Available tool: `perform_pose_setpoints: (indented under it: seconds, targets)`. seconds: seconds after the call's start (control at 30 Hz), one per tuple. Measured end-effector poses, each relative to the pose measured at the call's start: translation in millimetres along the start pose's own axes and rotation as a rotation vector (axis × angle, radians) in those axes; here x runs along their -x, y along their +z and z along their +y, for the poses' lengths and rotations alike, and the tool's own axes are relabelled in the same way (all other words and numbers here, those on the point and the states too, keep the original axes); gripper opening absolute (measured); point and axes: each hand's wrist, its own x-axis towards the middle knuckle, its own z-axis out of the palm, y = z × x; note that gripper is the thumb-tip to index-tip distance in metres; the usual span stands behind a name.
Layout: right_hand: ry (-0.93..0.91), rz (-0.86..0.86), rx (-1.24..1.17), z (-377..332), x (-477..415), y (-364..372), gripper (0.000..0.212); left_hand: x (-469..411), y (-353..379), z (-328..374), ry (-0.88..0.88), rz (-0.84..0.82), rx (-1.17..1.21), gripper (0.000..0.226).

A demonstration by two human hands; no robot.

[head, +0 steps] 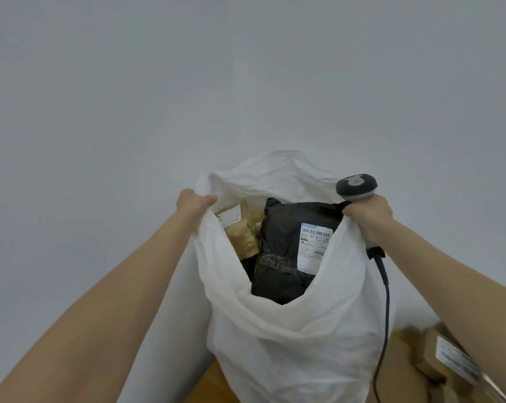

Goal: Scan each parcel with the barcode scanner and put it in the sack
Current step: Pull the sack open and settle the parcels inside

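A white sack (292, 330) stands in the middle, its mouth held wide. My left hand (192, 203) grips the sack's left rim. My right hand (368, 215) grips the grey barcode scanner (356, 186) and pinches the sack's right rim with it; the scanner's dark cable (384, 301) hangs down beside the sack. Inside lies a black parcel (278, 254) with a white barcode label (314, 245) facing up. To its left sit brown taped parcels (240, 231), one with a label.
A brown cardboard parcel (438, 359) with a white label lies at the lower right on a wooden surface (208, 385). A plain grey-white wall (246, 82) fills the background behind the sack.
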Motion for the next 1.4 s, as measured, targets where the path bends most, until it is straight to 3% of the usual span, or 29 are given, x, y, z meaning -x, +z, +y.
perform_pose_setpoints:
  seconds: [0.17,0.4,0.43,0.5,0.57,0.7,0.8,0.93,1.13,1.33,1.4]
  targets:
    - [0.039,-0.041,0.029,19,4,-13,0.033,6,23,3,-0.062,-0.082,-0.013,0.068]
    - [0.037,-0.082,0.003,10,-8,-10,0.032,-23,32,12,-0.045,0.007,-0.175,0.099]
    - [0.061,-0.082,0.052,11,-8,-5,0.029,-26,33,13,-0.048,0.015,-0.187,0.104]
    - [0.166,-0.085,0.129,13,-7,7,0.041,-33,37,11,-0.058,0.008,-0.197,0.110]
    - [0.249,-0.092,0.186,20,-9,17,0.052,-39,40,8,-0.064,-0.023,-0.204,0.105]
    - [0.239,-0.001,0.281,37,-19,23,0.018,-59,39,1,-0.038,-0.064,-0.211,0.067]
    - [0.248,0.066,0.111,36,-36,22,0.014,-77,33,7,-0.067,-0.068,0.034,0.064]
    - [0.136,0.140,-0.093,-7,-60,25,0.025,-102,29,39,-0.020,-0.007,0.296,0.050]
    - [0.000,0.303,-0.267,-75,-89,-2,0.019,-151,16,79,0.090,0.160,0.437,0.043]
    - [-0.020,0.352,-0.180,-64,-89,12,0.014,-165,38,65,0.101,0.184,0.392,0.046]
    - [-0.042,0.405,-0.196,-71,-93,7,0.010,-171,36,83,0.158,0.205,0.427,0.032]
